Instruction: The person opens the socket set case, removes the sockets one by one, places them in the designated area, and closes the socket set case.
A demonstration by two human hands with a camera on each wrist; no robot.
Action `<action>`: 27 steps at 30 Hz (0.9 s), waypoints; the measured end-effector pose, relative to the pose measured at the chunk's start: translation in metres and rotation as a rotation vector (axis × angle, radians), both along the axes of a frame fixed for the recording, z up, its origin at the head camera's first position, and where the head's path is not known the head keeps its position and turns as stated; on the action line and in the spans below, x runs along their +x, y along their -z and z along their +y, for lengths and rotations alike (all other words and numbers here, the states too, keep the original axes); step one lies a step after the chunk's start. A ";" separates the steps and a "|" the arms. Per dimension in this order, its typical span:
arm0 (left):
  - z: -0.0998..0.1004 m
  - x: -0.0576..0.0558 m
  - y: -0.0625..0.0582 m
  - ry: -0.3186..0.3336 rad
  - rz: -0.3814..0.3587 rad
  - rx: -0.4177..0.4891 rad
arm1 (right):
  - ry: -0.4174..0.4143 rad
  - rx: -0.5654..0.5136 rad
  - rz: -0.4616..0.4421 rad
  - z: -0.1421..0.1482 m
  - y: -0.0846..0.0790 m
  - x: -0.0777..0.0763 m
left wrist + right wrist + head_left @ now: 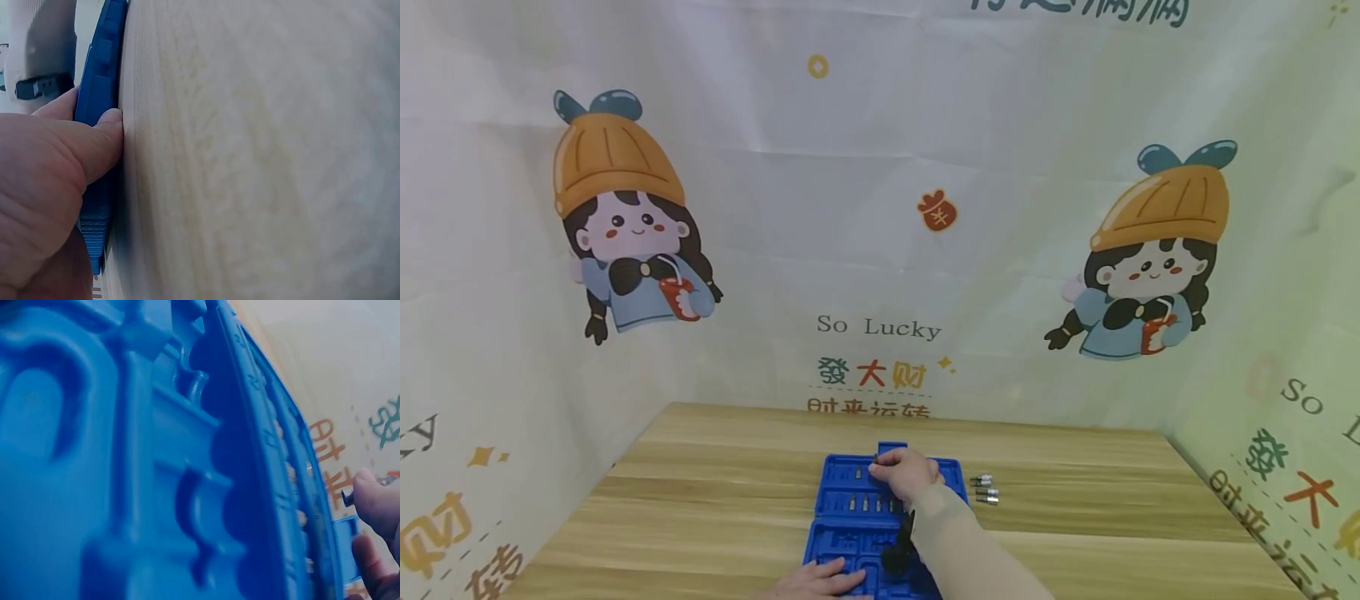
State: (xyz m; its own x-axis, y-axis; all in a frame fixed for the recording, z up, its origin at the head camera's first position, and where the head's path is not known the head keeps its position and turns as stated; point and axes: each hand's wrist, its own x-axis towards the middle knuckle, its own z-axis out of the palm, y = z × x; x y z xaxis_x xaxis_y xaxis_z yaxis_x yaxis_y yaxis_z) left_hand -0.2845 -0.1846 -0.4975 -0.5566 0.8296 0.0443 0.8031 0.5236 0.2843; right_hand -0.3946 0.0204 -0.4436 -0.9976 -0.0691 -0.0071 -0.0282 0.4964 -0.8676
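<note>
The blue case (824,546) lies unfolded mid-worktop (715,500), long axis running from near edge toward far edge. Over its far end the right hand (910,473) pinches a small bit (348,499), its direction hard to judge; only the right wrist view shows its dark end clearly. The left hand (820,580) rests fingers apart on the near left corner; its wrist view reveals the thumb against the side. Silver sockets (987,497) lie right; the right forearm (973,546) blocks part of the case.
</note>
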 end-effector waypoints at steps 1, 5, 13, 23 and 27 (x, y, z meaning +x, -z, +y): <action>0.001 0.003 -0.005 -0.010 -0.014 0.006 | -0.026 0.024 0.015 0.002 -0.001 0.001; 0.005 0.002 -0.010 -0.034 -0.057 -0.043 | -0.148 0.046 0.045 0.013 -0.008 0.002; 0.008 0.004 -0.017 -0.075 -0.115 -0.069 | -0.240 0.011 0.089 0.047 -0.005 -0.003; 0.009 0.003 -0.016 -0.073 -0.099 -0.076 | -0.247 0.021 0.126 0.096 -0.002 -0.009; 0.006 0.003 -0.014 -0.047 -0.085 -0.054 | -0.237 0.085 0.136 0.111 -0.003 -0.009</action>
State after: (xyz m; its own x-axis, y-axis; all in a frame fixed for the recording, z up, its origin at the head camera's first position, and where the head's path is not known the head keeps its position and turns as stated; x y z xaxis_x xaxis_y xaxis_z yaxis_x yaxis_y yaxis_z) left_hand -0.2817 -0.1783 -0.4837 -0.5951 0.8022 -0.0492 0.7513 0.5769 0.3206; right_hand -0.4037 0.1319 -0.4405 -0.9459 -0.3053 0.1095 -0.2651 0.5331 -0.8035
